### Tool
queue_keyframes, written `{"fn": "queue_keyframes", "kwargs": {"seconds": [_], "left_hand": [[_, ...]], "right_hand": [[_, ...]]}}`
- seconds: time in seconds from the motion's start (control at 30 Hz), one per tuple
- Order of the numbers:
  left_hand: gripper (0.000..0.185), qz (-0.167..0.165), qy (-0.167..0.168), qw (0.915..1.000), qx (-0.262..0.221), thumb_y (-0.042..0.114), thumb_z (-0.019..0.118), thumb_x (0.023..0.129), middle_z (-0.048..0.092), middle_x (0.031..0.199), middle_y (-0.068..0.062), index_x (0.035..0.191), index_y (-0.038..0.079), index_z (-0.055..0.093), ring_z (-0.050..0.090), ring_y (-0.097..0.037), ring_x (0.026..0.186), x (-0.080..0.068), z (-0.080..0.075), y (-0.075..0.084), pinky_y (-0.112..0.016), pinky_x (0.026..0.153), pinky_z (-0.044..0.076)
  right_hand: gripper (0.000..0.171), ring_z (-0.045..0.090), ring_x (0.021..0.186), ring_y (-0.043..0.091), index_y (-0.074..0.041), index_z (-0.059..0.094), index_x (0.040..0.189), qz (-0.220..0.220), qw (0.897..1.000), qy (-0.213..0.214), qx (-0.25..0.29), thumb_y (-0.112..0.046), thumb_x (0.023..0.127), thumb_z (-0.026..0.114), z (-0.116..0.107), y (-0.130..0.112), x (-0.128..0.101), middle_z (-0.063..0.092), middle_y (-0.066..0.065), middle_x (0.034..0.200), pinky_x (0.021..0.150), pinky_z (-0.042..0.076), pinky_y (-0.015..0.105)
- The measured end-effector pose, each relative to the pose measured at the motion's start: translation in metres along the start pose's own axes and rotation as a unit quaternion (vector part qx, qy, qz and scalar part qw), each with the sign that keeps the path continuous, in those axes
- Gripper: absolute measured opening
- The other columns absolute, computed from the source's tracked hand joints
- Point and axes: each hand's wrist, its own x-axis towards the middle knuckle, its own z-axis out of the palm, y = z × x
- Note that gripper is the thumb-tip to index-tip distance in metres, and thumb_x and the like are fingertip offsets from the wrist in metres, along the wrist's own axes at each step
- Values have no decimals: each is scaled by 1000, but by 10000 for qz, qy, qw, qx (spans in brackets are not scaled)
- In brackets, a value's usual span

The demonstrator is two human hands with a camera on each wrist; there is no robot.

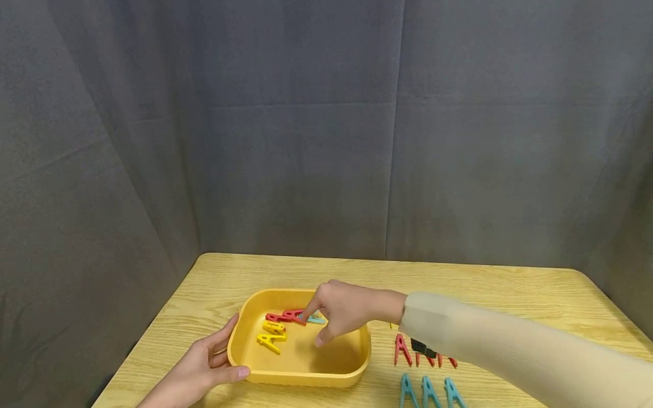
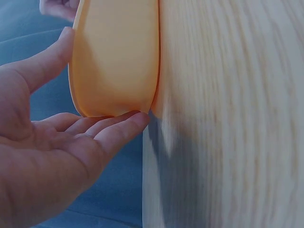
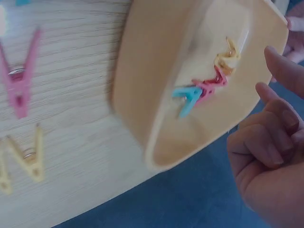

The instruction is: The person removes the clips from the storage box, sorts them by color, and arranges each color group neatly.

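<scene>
A yellow tray (image 1: 301,378) stands on the wooden table (image 1: 484,289). Inside it lie red clothespins (image 1: 285,316), yellow clothespins (image 1: 272,334) and a blue clothespin (image 1: 316,320). My left hand (image 1: 204,362) cups the tray's near left corner, with the thumb along the front wall and straight fingers on the side. The left wrist view shows that hand (image 2: 57,156) touching the tray (image 2: 114,57). My right hand (image 1: 312,327) hovers inside the tray beside the red and blue pins, forefinger and thumb apart, holding nothing. In the right wrist view its other fingers (image 3: 270,152) curl above the blue pin (image 3: 186,97).
Right of the tray, several red pins (image 1: 403,348) and three blue pins (image 1: 425,391) lie in rows on the table. A pink pin (image 3: 19,80) and a pale yellow pin (image 3: 23,159) show in the right wrist view. A dark curtain hangs behind the table.
</scene>
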Motion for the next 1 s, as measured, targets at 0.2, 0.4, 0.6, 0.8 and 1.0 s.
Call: {"fn": "queue_keyframes", "kwargs": {"seconds": [0.2, 0.4, 0.6, 0.8, 1.0], "left_hand": [[107, 94, -34, 9999, 15, 7, 81, 94, 11, 168, -33, 165, -7, 1, 33, -45, 148, 0, 0, 0, -31, 105, 51], [107, 27, 1, 10000, 27, 7, 81, 95, 12, 167, -34, 165, -7, 2, 34, -45, 148, -1, 0, -1, -32, 105, 52], [106, 13, -24, 10000, -57, 7, 80, 95, 12, 167, -34, 165, -6, 1, 33, -46, 149, -4, 0, -1, -32, 105, 52], [106, 30, -22, 9999, -120, 7, 80, 95, 13, 168, -33, 166, -5, 2, 35, -45, 148, -5, 1, 0, -32, 104, 53], [107, 43, -45, 9999, -158, 6, 80, 95, 12, 168, -33, 165, -5, 1, 33, -43, 148, -5, 2, 0, -31, 105, 52]], "right_hand": [[52, 25, 51, 3, -8, 74, 134, 186, 9979, -297, -547, -14, 85, 89, 9, -8, 30, 76, -8, 93, 52, 28, 17], [56, 41, 68, 5, -11, 73, 137, 291, 9922, -538, -1084, -18, 84, 90, 19, -7, 50, 75, -6, 114, 67, 41, 17], [59, 40, 66, 3, -14, 71, 140, 336, 9897, -686, -1214, -20, 84, 90, 28, -6, 61, 69, -5, 100, 60, 39, 16], [61, 31, 57, 4, -21, 68, 145, 504, 9879, -817, -1222, -20, 87, 87, 36, -10, 67, 51, -9, 80, 52, 32, 20], [61, 26, 50, 3, -25, 65, 148, 669, 9851, -939, -1274, -20, 89, 84, 41, -12, 66, 34, -10, 63, 48, 29, 18]]}}
